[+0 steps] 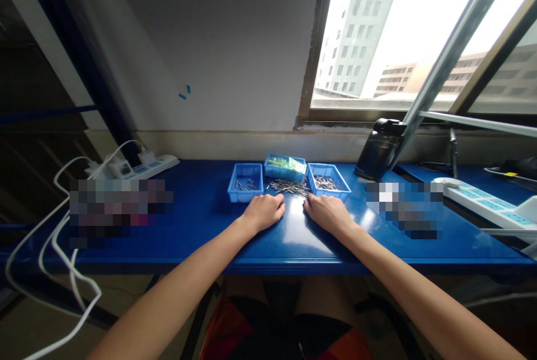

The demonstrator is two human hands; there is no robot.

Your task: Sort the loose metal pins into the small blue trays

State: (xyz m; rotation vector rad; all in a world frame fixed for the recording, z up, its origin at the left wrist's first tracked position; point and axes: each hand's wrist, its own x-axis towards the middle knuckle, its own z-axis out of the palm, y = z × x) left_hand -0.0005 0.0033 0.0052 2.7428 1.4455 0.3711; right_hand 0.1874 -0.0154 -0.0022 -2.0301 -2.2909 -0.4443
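My left hand [264, 212] rests palm down on the blue table [201, 220], fingers loosely curled, just short of a loose pile of small metal pins [289, 186]. My right hand [327, 212] lies flat beside it, its fingertips at the near edge of the pile. Neither hand holds anything I can see. Behind the pile stand three blue trays: the left tray [245, 182] with a few pins, the middle tray [285, 167] with a greenish packet, the right tray [328, 182] with several pins.
A white power strip [145, 167] with white cables sits at the back left. A black device [380, 150] stands at the back right by a metal pole [453, 47]. Another power strip [486, 200] lies at far right. A window is above.
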